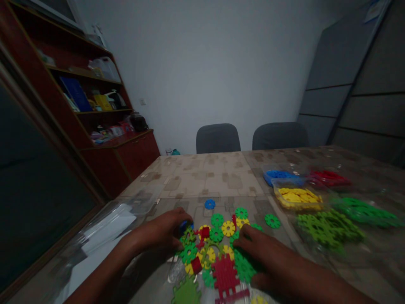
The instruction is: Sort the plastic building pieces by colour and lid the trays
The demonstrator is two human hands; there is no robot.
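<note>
My left hand [172, 229] is curled at the left of a spread of plastic notched building discs, its fingers closed around a small blue piece [185, 226]. Just beside those fingers are an olive-green piece [189, 235] and a green disc [188, 252]. My right hand [261, 249] bends around the right side of the spread, fingers and thumb closed on green notched discs [244, 265]; their grip is partly hidden. Between the hands lie yellow discs [208, 255], a red square notched plate [225, 274] and small red blocks [196, 265]. An olive square plate [186, 291] is nearest me.
Single blue [209, 204] and green [272, 221] discs lie apart. At right stand clear containers of blue [280, 177], yellow [299, 197], red [329, 178], green [367, 211] and olive [329, 228] pieces. White sheets [107, 230] and clear plastic lie left. Two chairs [218, 138] stand beyond the table.
</note>
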